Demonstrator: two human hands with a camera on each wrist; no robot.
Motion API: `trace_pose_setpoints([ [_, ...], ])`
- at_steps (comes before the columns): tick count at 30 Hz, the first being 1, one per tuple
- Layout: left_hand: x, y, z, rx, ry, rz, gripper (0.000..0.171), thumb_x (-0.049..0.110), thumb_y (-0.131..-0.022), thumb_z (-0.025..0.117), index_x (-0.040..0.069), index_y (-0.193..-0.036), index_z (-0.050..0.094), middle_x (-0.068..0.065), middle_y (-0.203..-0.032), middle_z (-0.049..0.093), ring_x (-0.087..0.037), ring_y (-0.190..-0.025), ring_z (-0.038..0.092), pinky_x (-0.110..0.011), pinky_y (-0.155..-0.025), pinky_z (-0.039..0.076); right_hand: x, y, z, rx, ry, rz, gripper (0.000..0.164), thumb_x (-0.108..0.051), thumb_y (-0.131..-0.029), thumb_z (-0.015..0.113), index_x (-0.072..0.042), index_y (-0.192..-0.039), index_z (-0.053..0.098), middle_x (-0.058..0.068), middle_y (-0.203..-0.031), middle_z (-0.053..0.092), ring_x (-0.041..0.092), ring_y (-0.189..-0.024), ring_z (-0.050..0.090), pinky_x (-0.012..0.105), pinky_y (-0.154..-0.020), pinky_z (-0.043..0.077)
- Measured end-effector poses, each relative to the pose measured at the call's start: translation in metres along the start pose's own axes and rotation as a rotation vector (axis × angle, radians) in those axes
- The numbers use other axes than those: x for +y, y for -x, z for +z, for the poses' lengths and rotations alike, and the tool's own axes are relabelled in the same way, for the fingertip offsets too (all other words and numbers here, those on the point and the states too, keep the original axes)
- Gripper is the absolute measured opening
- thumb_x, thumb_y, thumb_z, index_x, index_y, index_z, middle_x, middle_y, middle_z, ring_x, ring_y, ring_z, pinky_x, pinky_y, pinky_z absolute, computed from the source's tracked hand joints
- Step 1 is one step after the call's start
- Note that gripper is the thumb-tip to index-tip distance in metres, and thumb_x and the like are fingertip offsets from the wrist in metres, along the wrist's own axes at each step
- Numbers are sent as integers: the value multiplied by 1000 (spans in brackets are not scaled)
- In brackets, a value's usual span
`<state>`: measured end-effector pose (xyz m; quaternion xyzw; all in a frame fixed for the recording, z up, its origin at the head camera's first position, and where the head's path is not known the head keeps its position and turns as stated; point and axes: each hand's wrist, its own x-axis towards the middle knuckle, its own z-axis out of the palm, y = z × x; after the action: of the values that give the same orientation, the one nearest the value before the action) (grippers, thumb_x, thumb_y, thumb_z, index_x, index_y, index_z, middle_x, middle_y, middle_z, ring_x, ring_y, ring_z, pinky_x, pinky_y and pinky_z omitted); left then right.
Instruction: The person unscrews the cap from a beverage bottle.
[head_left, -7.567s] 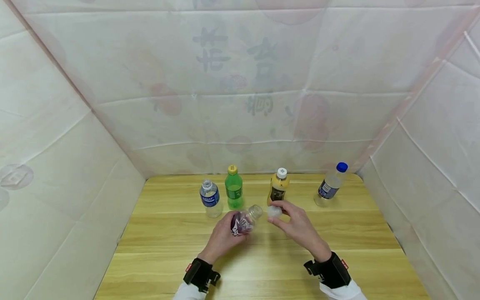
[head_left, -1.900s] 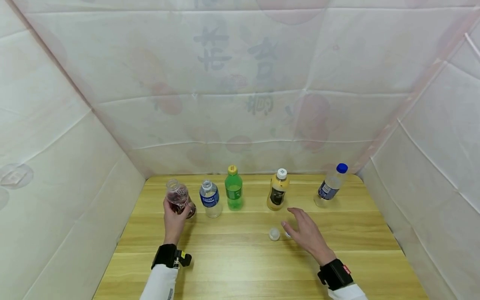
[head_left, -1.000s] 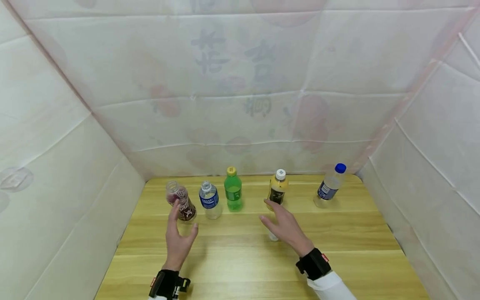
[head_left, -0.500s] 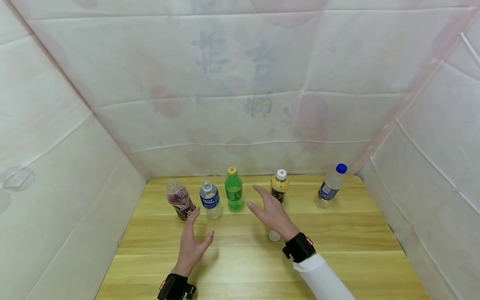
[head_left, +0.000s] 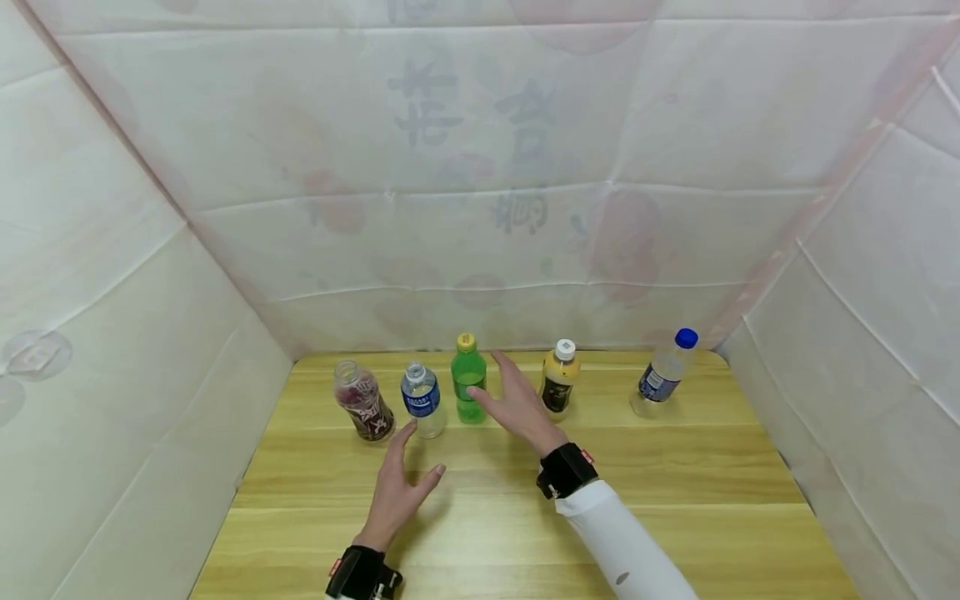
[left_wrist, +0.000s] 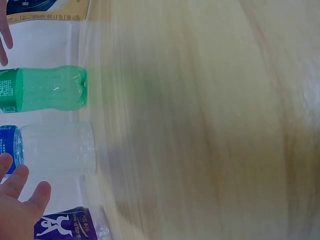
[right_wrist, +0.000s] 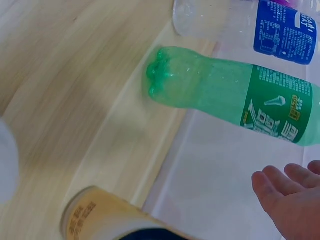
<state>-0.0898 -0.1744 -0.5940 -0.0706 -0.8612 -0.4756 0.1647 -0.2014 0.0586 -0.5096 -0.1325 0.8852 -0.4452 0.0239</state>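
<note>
My right hand (head_left: 516, 407) is beside the green bottle (head_left: 469, 365), fingers spread, its thumb overlapping the bottle's label in the head view. That bottle stands upright under a yellow cap. In the right wrist view, a gap shows between the fingers (right_wrist: 287, 187) and the green plastic. My left hand (head_left: 393, 496) hovers over the table with thumb and fingers apart, holding nothing. Just beyond it stands a clear bottle (head_left: 422, 402) with a blue label and no cap. The uncapped purple-labelled bottle (head_left: 365, 407) is at the row's left end.
Right of the green bottle stands a yellow bottle (head_left: 558, 385) with a white cap. Farther right is a clear bottle (head_left: 662, 379) with a blue cap. Fabric walls enclose the wooden table (head_left: 480, 550) at the back and sides.
The left hand set the purple-labelled bottle down at the row's left end, released it and drew back rightward. The right hand, earlier holding a white cap, moved left to the green bottle; caps are now hidden.
</note>
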Motion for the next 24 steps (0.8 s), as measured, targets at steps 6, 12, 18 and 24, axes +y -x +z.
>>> trace_pose_setpoints([
  [6,1,-1,0,8,-2,-24,84,22,-85,84,1,-154,40,-27,-154,44,-49,-139,43,-70,-110,36,-7,-10,7,-19,-9,39,97,-56,-94,70,-11,-165,22,17,-167,29,37,-151,32,57,-119,33],
  [12,4,-3,-2,9,24,-57,86,22,-85,84,4,-155,39,-24,-157,43,-46,-142,40,-68,-113,34,-9,-16,11,-13,-38,46,101,-54,-92,74,-8,-165,21,20,-165,32,39,-149,35,58,-118,35],
  [18,6,-5,-2,27,41,-42,85,19,-86,84,1,-155,38,-25,-157,41,-46,-142,40,-66,-112,36,-9,-22,16,-10,-83,51,100,-51,-91,76,-8,-164,23,21,-159,40,39,-142,45,57,-114,40],
  [24,5,-5,-3,42,50,-30,84,16,-85,84,-3,-153,38,-24,-160,36,-44,-144,37,-61,-112,37,-10,-26,20,-12,-130,31,95,-47,-93,76,-8,-163,26,18,-148,51,34,-129,56,53,-107,48],
])
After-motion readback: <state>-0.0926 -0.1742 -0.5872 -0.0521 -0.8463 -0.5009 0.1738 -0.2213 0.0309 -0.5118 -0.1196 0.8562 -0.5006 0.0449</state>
